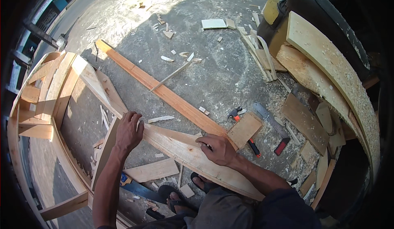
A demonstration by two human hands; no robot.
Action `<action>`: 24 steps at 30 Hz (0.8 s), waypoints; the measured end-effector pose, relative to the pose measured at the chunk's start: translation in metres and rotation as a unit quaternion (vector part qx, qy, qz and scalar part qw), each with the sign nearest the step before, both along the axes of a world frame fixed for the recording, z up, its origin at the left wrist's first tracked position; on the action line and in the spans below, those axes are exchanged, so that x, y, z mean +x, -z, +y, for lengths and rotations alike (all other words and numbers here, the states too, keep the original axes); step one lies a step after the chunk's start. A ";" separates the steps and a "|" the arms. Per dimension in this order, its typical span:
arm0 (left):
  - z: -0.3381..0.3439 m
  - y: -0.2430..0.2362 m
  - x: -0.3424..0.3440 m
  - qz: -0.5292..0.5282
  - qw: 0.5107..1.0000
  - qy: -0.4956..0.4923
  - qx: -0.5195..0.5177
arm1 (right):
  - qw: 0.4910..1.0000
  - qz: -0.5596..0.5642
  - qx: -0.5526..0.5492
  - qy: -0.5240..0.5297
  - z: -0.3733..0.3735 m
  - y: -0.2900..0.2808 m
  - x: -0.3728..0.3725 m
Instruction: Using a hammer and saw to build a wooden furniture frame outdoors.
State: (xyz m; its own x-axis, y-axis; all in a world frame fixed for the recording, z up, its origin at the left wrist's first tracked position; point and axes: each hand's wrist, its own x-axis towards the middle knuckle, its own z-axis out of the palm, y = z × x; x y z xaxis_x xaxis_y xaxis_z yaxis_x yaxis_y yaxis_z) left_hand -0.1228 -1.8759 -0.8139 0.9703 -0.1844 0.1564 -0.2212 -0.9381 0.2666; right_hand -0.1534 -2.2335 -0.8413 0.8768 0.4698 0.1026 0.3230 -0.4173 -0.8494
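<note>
On the concrete ground point(197, 77), a pale plank point(184, 151) lies slantwise just in front of the person, running from the wooden frame point(53, 101) at the left down toward the lower right. Both hands rest on it.

The left hand point(128, 131) sits at the plank's upper left end, where it meets the frame. Its fingers point(133, 116) are bent and curled over the far edge of the wood, close together, with the palm pressed on top; it grips the plank's end rather than lying flat.

The right hand point(219, 149) is farther along the same plank, well apart from the left. Its fingers point(207, 140) are drawn in, loosely clenched, with the tips pressing down on the plank's face. Whether they pinch something small against the wood cannot be told.

A long reddish board point(160, 89) lies just behind the plank, its lower end passing close by the right hand. A square offcut point(245, 129) lies just beyond that hand, touching the board's end, and a red-and-black tool point(254, 147) sits beside it. A handsaw point(271, 124) lies farther right. Sandalled feet point(176, 198) show below the plank. Scraps and shavings litter the ground.
</note>
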 end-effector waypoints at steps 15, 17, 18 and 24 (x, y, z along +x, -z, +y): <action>-0.037 0.022 0.046 0.291 0.944 -0.148 -0.038 | 0.988 -0.004 -0.143 0.056 0.007 0.088 0.289; -0.037 0.025 0.046 0.286 0.945 -0.140 -0.067 | 0.968 -0.054 -0.230 0.080 0.004 0.115 0.370; -0.036 0.030 0.043 0.258 0.952 -0.137 -0.092 | 0.961 -0.098 -0.242 0.087 -0.002 0.133 0.412; -0.020 0.036 0.023 0.169 0.971 -0.152 -0.078 | 0.894 -0.190 -0.391 0.111 0.037 0.203 0.582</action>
